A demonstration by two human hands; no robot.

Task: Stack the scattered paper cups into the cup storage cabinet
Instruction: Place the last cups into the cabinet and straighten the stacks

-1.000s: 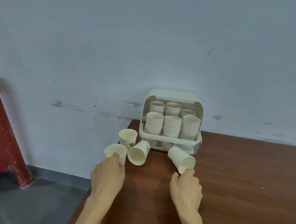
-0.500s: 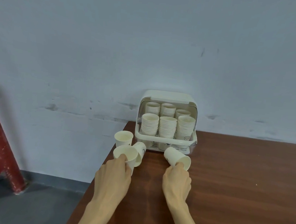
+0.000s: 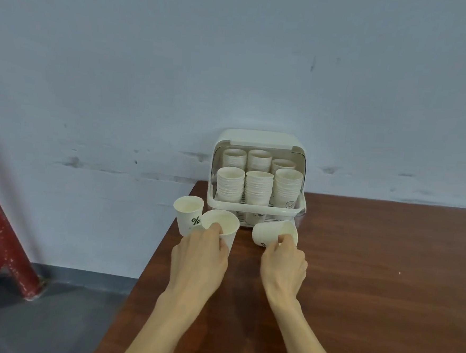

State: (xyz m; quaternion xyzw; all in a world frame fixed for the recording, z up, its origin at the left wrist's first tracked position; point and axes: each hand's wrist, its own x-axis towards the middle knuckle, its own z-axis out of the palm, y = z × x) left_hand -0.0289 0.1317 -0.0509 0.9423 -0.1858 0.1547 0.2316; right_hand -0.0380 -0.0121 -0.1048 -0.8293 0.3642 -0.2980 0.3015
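Your two bare forearms reach up from the bottom edge over the dark reddish-brown wooden table (image 3: 370, 282), which fills the lower right from 3 to 6 o'clock. Your left hand (image 3: 198, 259), just left of centre, curls round a white paper cup held mouth-up (image 3: 221, 226), with a fingertip hooked over the near rim and the thumb against the cup's right wall. Your right hand (image 3: 285, 265), at 3 o'clock from the left one and apart from it, pinches the rim of a white paper cup lying on its side (image 3: 269, 234), whose mouth faces right and whose base points left; whether it rests on the wood or is lifted, you cannot tell.

At 10 o'clock from your left hand, an upright white paper cup with a green percent mark (image 3: 188, 214) stands at the table's far left corner, touching or just behind the cup you hold.

Beyond both hands, at 12 o'clock, the cream plastic cup storage cabinet (image 3: 254, 208) sits against the wall with its front open. Six stacks of white paper cups (image 3: 258, 187) fill it, three in front and three behind.

Behind it rises a pale blue-grey painted wall (image 3: 150, 74), scuffed with dark marks. At 9 o'clock, off the table, a worn red metal frame (image 3: 4, 243) stands on the grey floor (image 3: 37, 322).
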